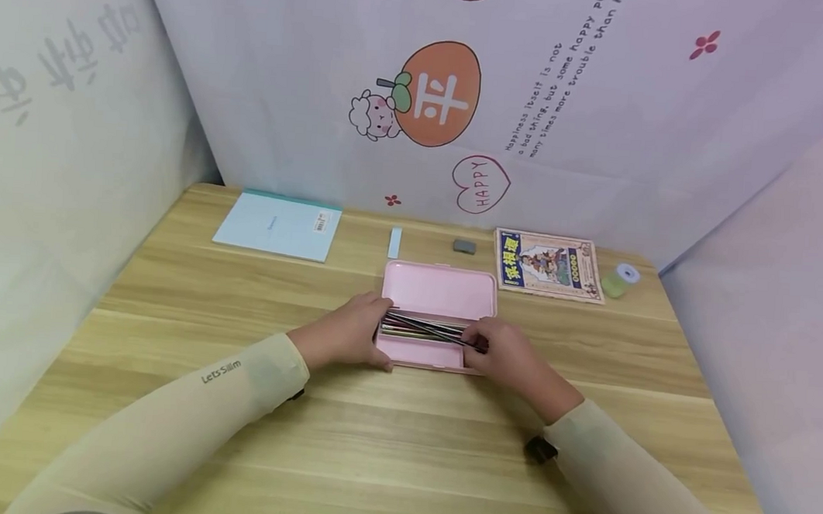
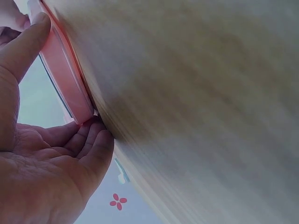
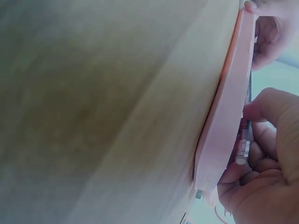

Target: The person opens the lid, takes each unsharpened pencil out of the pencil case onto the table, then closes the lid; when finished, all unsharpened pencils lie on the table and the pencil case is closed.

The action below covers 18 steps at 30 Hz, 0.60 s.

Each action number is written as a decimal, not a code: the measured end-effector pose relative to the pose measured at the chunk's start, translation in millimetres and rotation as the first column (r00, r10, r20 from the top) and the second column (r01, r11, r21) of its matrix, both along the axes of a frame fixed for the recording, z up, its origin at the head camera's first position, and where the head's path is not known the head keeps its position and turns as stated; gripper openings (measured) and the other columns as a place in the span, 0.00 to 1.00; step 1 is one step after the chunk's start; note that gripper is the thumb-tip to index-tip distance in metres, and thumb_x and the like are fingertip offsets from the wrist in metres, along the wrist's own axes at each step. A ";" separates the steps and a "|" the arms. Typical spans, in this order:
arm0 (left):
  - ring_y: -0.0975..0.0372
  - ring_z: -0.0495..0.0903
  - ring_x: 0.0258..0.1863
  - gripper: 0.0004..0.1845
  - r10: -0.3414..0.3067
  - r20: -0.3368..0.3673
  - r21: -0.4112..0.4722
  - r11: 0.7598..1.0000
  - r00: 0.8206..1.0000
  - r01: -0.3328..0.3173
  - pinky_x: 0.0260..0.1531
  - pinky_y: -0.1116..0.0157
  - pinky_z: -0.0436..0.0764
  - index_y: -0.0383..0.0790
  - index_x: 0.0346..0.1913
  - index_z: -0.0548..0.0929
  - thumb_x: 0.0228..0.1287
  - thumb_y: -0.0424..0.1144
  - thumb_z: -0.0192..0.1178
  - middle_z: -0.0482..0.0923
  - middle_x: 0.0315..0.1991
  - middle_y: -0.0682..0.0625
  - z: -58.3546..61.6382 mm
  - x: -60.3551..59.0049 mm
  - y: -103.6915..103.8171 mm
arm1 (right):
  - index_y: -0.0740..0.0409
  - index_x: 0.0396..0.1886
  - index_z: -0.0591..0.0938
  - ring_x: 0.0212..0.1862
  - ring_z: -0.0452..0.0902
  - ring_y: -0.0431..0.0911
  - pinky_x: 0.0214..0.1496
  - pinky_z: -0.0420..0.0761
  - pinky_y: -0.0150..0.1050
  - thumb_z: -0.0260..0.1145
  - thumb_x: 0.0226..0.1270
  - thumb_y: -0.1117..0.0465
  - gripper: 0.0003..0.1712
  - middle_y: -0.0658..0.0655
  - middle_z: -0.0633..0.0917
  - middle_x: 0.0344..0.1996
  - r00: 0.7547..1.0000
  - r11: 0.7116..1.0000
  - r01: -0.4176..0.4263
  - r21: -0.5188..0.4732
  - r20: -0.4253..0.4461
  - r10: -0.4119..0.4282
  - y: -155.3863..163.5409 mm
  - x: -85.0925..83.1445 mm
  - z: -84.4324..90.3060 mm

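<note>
A pink pencil case [image 1: 420,353] lies open on the wooden table, its lid [image 1: 441,289] tipped back to the far side. Several slim pens or pencils [image 1: 408,330] fill its rear part. My left hand [image 1: 352,331] holds the case's left end, thumb at the front wall and fingers behind. At the right end, my right hand [image 1: 507,355] pinches a dark pen [image 3: 243,151] between thumb and fingers. That pen lies slantwise over the others, its far tip near the case's left side. In the right wrist view its pale end sticks out below the thumb.
Behind the case lie a pale blue strip [image 1: 394,243] and a grey eraser [image 1: 464,246]. A light blue notebook [image 1: 276,225] is at the back left. At the back right are an illustrated booklet [image 1: 549,266] and a roll of green tape [image 1: 620,281]. Printed curtains enclose the table.
</note>
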<state>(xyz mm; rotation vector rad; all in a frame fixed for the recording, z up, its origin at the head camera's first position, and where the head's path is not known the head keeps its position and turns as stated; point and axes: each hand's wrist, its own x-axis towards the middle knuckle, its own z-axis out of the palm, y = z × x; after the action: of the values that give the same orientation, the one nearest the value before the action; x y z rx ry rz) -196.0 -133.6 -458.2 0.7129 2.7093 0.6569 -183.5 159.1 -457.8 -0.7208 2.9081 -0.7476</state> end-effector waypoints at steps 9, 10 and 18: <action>0.50 0.72 0.64 0.55 -0.010 0.002 0.013 1.000 1.000 0.010 0.69 0.55 0.71 0.31 0.72 0.69 0.46 0.56 0.84 0.74 0.64 0.40 6.6 0.9 5.5 | 0.56 0.34 0.86 0.34 0.76 0.43 0.34 0.79 0.37 0.74 0.60 0.65 0.04 0.51 0.84 0.32 0.996 0.992 0.082 -0.097 0.033 -0.079 12.5 4.3 5.2; 0.50 0.73 0.63 0.54 -0.009 0.001 0.020 1.000 1.000 0.009 0.68 0.54 0.71 0.31 0.71 0.70 0.46 0.55 0.84 0.75 0.62 0.41 6.9 1.2 5.5 | 0.56 0.34 0.86 0.34 0.76 0.43 0.34 0.79 0.37 0.74 0.60 0.65 0.04 0.51 0.84 0.32 0.995 0.990 0.095 -0.104 0.042 -0.091 14.1 4.7 6.2; 0.49 0.73 0.63 0.53 0.004 0.011 0.035 0.999 1.000 -0.004 0.69 0.53 0.71 0.31 0.70 0.70 0.45 0.54 0.85 0.74 0.62 0.40 7.2 4.2 4.6 | 0.55 0.37 0.86 0.34 0.76 0.45 0.33 0.78 0.37 0.69 0.59 0.67 0.07 0.51 0.84 0.33 0.981 0.972 0.192 -0.139 0.058 -0.185 34.0 5.8 13.6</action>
<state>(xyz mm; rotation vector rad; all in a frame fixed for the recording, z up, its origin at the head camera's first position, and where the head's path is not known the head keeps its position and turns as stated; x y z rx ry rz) -191.8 -129.0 -450.9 0.7099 2.6962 0.7084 -177.7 193.1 -444.2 -0.4340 2.9337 -0.9881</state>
